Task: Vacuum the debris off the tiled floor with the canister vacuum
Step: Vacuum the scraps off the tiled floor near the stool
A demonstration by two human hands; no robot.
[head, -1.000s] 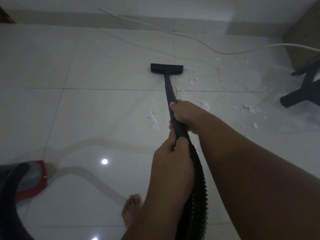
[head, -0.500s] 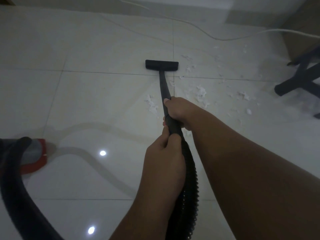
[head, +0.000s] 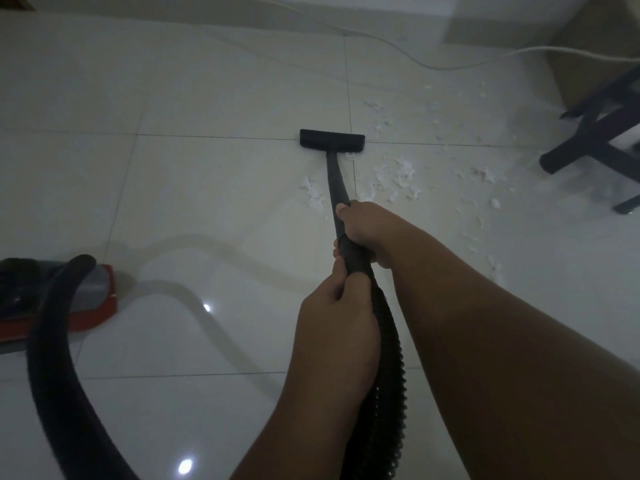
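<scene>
Head view, looking down at the tiled floor point(head: 207, 188). Both hands hold the vacuum's black tube point(head: 334, 178). The right hand point(head: 367, 230), the farther one, has its fingers wrapped round the tube where the rigid part meets the thicker cuff. The left hand point(head: 337, 313) is closed round the cuff just below it, where the ribbed hose point(head: 388, 358) begins. The tube runs toward 12 o'clock and ends in the flat nozzle point(head: 331, 143), which lies on the floor across a tile joint.

The debris point(head: 401, 174), white shreds and flakes, is spread from 1 o'clock to 5 o'clock of the nozzle, out toward the dark chair base point(head: 595, 133) at the 3 o'clock edge. One small clump point(head: 313, 197) lies at 7 o'clock of the nozzle, just beside the tube. The tiles from 8 to 11 o'clock of the nozzle show no litter. By this reading the job is at an early to middle stage, with nearly all the visible debris yet to be collected and none of it under the nozzle.

The only container is the canister vacuum point(head: 93, 299), red and grey, at the 9 o'clock edge, its hose arching toward 6 o'clock. Its contents cannot be seen. A white cable point(head: 433, 65) crosses the floor near 1 o'clock.
</scene>
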